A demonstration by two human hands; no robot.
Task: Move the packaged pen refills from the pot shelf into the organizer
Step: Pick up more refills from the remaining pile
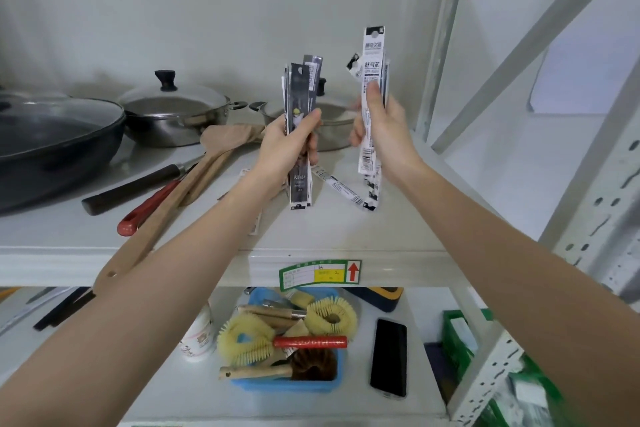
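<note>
We saw the pot shelf (346, 229) beneath both raised hands, its green label (320, 274) below them bearing a red arrow, its writing unreadable. Our left hand (289, 142) gripped upright dark refill packs (300, 135); just right, our right hand (379, 130) gripped white refill packs (372, 97), their Chinese print too blurred to read.

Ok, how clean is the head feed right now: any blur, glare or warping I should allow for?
Head view: light soft and even, shadows faint. The right hand and its white refill packs are slightly motion-blurred; the left hand and its dark refill packs are sharper. Wide-angle warping bends the shelf upright and stretches the forearms. Mild sheen on the glass pan lid.
</note>
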